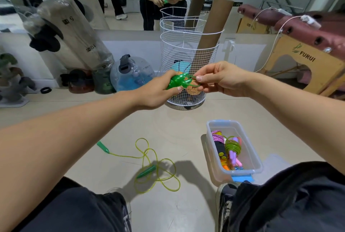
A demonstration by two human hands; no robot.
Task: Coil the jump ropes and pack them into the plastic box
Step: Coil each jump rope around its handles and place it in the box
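Both hands, left and right, grip the green jump rope, its coils mostly hidden

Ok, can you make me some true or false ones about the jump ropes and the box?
1. The left hand grips green handles. True.
2. The plastic box has nothing in it. False: coiled ropes already lie inside.
3. A yellow-green rope lies loose on the floor. True.
4. The right hand rests on the box. False: it pinches the green cord by the handles.
5. The wire basket lies on its side. False: it stands upright.
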